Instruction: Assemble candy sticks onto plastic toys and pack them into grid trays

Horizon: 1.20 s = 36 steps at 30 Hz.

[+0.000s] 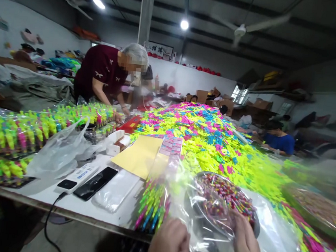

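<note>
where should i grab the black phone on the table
Probably the near short end of the black phone, coming from the wearer's side, tipping that end up to get under it. It lies flat, with bare tabletop in front of that end, while the white device crowds its left side and the clear packet its right.

Left hand (169, 240) curled beside bright pens (152, 205) — right hand (246, 242) at clear plastic (208, 233) over a metal bowl (256, 227).
</note>
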{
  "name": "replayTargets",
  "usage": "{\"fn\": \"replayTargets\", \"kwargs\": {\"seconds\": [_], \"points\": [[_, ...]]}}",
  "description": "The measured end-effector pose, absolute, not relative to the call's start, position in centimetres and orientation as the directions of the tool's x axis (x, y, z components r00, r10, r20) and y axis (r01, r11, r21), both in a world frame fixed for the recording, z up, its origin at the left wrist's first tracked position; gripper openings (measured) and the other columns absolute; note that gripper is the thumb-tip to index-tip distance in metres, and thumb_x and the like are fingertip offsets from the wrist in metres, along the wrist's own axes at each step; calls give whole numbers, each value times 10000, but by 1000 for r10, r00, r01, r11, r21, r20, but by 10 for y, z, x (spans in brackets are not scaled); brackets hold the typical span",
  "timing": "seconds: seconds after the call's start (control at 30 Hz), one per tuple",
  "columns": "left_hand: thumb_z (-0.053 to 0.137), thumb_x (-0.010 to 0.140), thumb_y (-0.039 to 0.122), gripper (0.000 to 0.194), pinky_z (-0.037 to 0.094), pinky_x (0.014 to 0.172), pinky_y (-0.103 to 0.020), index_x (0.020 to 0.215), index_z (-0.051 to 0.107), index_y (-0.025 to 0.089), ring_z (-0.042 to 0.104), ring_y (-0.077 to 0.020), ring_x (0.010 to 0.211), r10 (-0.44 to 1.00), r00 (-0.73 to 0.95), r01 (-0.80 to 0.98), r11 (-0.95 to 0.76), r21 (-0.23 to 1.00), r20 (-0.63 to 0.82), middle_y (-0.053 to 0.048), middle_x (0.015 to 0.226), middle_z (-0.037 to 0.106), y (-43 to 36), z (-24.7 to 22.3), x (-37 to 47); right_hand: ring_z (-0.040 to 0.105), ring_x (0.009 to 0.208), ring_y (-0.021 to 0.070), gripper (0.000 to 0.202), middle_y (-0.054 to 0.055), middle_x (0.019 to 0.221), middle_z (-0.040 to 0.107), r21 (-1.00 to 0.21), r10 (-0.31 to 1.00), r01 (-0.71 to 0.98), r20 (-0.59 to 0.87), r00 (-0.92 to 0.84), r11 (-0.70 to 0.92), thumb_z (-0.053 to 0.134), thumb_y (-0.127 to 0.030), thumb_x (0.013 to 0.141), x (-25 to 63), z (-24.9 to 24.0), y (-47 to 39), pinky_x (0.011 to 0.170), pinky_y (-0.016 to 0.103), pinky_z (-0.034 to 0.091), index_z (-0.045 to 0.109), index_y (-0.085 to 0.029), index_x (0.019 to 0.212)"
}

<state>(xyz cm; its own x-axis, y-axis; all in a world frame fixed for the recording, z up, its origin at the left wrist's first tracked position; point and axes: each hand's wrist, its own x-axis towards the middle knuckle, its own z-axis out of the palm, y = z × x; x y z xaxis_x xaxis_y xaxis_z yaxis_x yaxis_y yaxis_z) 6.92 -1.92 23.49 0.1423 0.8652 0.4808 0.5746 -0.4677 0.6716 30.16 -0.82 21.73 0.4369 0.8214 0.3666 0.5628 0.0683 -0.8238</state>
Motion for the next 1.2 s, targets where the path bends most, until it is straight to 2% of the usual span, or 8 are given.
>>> {"fn": "replayTargets", "kwargs": {"seconds": [0.1,0.2,0.27,0.4,0.6,0.83,1.03,1.2], "points": [[407,782,160,165,367,631,-274,706,543,213,509,-159,745,870,166,735,-423,530,464,-29,761,577,9,259,45,613,742,200,469,64,729,659,-940,967,342,78,245,-11,459,-545,769,294,237,16,670,291,499,628,-168,991],[405,790,170,149,345,645,-282,742,538,214,512,-175,768,896,127,879,-301,371,425,-25,786,576,38,277,19,342,264,88,425,-80,304,361,-976,979,-136,-148,-138,-167,463,-513,803,289,253,35,326,192,365,618,-151,961],[382,801,182,158,326,623,-285,718,514,208,514,-178,740,905,98,933,-229,279,413,-27,755,561,57,284,8,289,229,55,343,-85,322,386,-865,940,-416,-159,-303,-280,417,-427,864,282,264,50,277,146,305,593,-151,963],[357,812,237,152,325,623,-301,787,500,191,550,-215,749,950,-54,925,-69,373,308,-66,777,579,92,289,-2,610,579,56,329,73,858,670,-676,938,-669,-101,-331,-309,223,-242,946,252,294,87,515,128,492,476,-150,1135],[307,845,401,310,360,682,-366,928,478,155,585,-295,788,951,-242,777,71,625,193,-130,755,617,144,281,-20,600,970,153,411,151,1168,548,-788,926,-563,-22,-378,-248,227,-359,937,209,313,141,815,286,489,381,-122,1235],[227,883,418,410,410,548,-252,1043,436,105,576,-140,564,977,-205,337,13,941,60,-123,750,640,183,276,-30,368,1239,218,562,125,1324,420,-963,984,-269,70,-163,24,199,-524,893,173,293,184,983,448,304,446,-156,1238],[369,865,396,395,476,777,-299,1231,317,260,601,-150,941,937,-285,-338,-297,893,204,-104,1157,568,184,260,-23,280,1288,190,562,-2,1348,410,-818,786,-39,563,-255,573,327,-630,810,165,269,158,1080,390,112,526,-271,1193],[458,820,389,413,425,915,-322,1200,443,227,500,-202,1127,937,-337,-403,-232,885,92,-87,1293,471,193,198,-36,362,1232,255,672,58,1242,519,-936,915,-11,347,-206,352,357,-717,727,156,222,150,1050,456,165,582,-233,1135]]}}
